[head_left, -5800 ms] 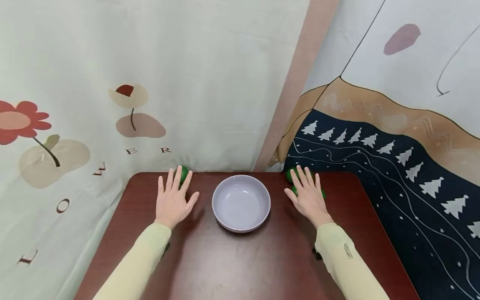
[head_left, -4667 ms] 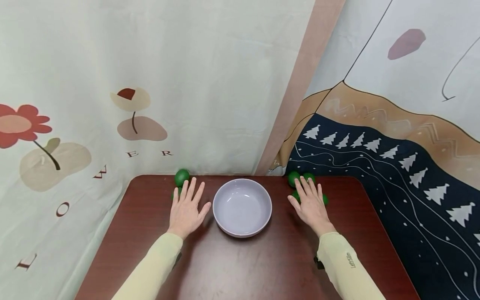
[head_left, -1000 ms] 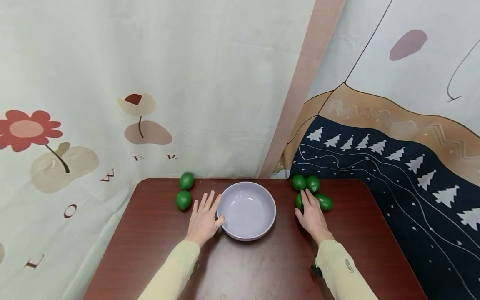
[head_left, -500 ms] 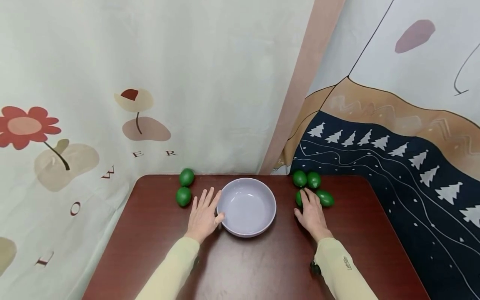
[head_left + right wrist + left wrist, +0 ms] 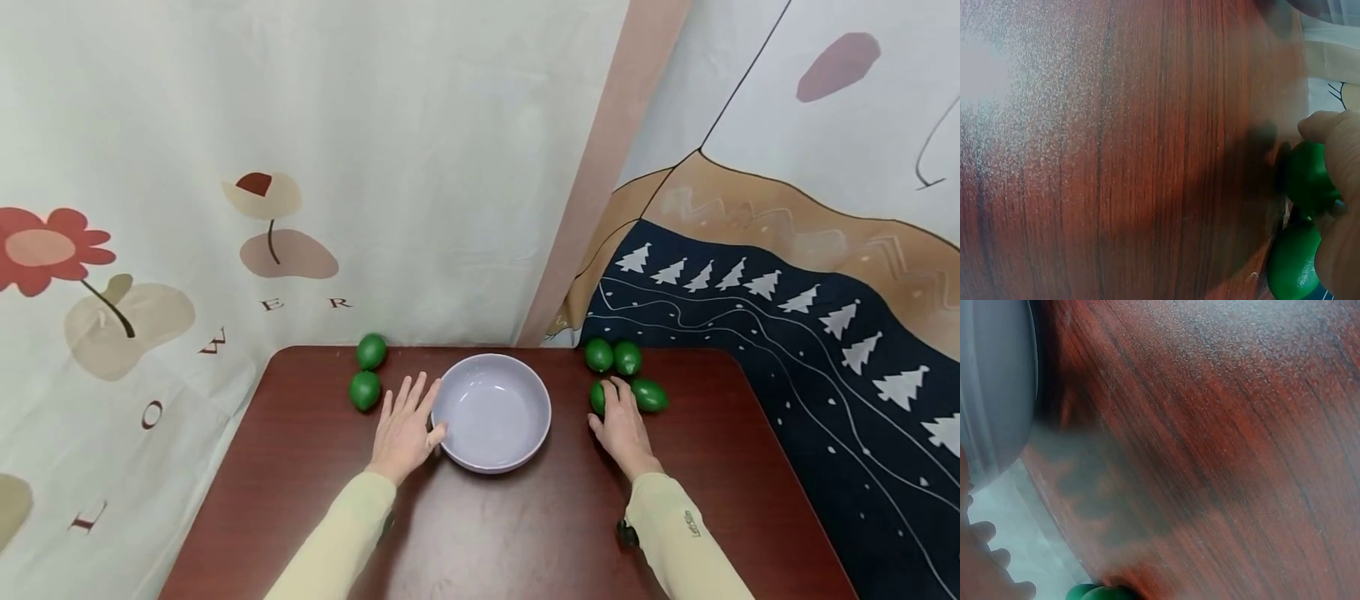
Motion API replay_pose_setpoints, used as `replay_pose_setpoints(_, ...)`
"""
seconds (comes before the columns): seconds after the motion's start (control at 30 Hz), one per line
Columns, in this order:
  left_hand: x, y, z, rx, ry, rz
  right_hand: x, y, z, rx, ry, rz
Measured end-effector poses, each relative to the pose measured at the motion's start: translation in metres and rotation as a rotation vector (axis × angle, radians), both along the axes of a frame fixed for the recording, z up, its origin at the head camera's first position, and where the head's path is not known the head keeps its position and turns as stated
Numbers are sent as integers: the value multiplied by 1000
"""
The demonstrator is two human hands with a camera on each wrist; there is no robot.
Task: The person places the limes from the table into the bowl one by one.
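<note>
Curling round green fruit (image 5: 597, 398): right grip (image 5: 624, 428), half closed; left grip (image 5: 405, 432) spread wide beside pale bowl (image 5: 491, 414).

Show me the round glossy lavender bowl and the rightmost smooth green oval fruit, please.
Round glossy lavender bowl (image 5: 492, 415): head view, on its bare inner bottom.
Rightmost smooth green oval fruit (image 5: 651, 396): head view, on the middle of its visible side.
</note>
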State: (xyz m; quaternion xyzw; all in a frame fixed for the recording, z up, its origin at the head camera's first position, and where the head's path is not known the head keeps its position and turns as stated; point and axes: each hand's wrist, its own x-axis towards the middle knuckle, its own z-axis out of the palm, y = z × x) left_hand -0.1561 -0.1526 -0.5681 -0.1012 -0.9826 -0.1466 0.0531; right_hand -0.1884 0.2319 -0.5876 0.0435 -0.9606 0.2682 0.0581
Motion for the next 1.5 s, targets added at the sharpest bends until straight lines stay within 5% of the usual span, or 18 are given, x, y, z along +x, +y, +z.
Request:
replay_pose_setpoints(0.33,0,1,0,3,-25,-5,3,1,0,27,44,0)
replay_pose_setpoints(0.77,-7,0,4,-5,-23,-14,4,0,-2,-61,37,-83)
replay_pose_setpoints(1.5,2,1,1,46,8,8,18,-7,-6,-149,69,-87)
